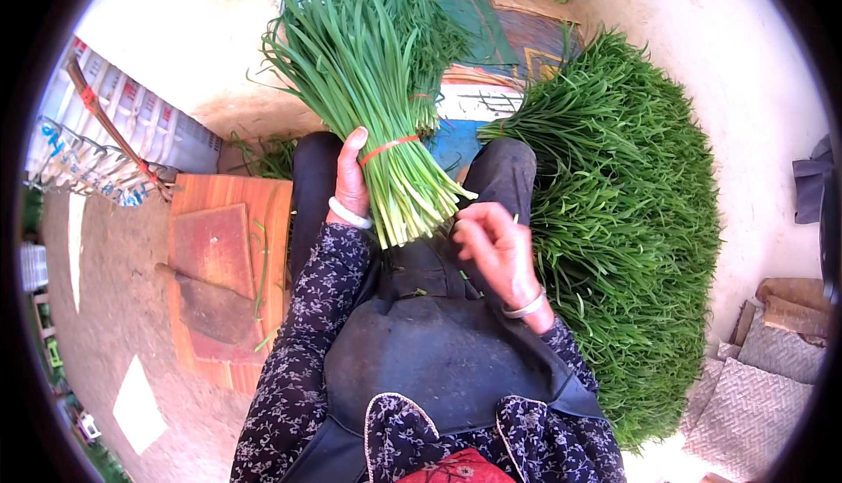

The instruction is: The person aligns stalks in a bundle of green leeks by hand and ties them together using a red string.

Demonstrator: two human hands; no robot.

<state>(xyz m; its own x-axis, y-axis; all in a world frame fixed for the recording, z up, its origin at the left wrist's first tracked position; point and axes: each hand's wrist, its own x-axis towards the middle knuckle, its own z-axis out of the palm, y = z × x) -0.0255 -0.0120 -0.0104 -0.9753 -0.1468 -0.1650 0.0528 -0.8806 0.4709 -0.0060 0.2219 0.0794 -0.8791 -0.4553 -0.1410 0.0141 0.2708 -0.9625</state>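
A bunch of garlic chives (373,88) is held up in front of me, its leaves fanning away toward the far left and its pale cut ends toward me. An orange-red band circles the lower stems. My left hand (353,176) grips the bunch from its left side, thumb up beside the band; the other fingers are hidden behind the stems. Beside the cut ends at the lower right, my right hand (500,246) has its fingers curled in a pinch. Whatever is between those fingertips, if anything, is too small to make out.
Loose chives form a big heap (627,246) along my right. More banded bunches (438,40) lie beyond my knees. At left, a cleaver (210,308) rests on a wooden board (195,194). A dark apron (438,351) covers my lap. Pale walls (728,71) stand close by.
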